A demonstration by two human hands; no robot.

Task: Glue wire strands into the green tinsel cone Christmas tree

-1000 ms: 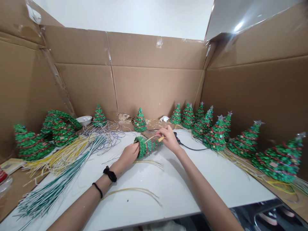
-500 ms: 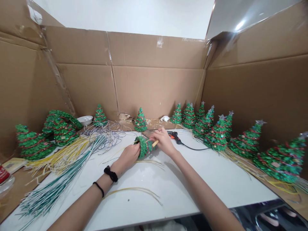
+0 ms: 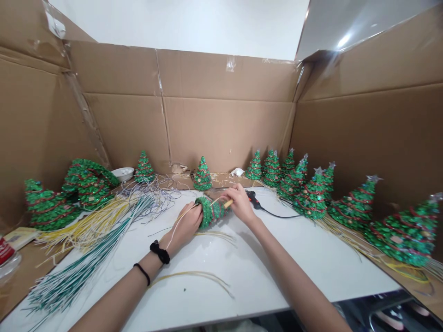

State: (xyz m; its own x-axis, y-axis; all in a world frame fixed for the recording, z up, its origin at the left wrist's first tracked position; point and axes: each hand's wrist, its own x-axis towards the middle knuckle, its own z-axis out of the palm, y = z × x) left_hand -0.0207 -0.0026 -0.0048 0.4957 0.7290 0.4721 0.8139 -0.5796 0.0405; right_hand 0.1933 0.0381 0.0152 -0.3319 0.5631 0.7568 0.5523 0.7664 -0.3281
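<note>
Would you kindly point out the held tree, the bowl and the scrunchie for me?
Held tree (image 3: 208, 215): head view, on the green side of its body.
Bowl (image 3: 123, 178): head view, on its white outer wall, facing the camera.
Scrunchie (image 3: 160, 252): head view, on the middle of its black band.

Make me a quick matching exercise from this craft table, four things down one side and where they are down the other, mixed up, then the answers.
1. Lying tree
2. Wooden handle
3. White bowl
4. Teal-and-white strands

A. On the left of the white tabletop
B. In the right hand
C. Beside an upright tree
D. In the left hand

Pairs: 1-D, 2-B, 3-C, 4-A
</note>
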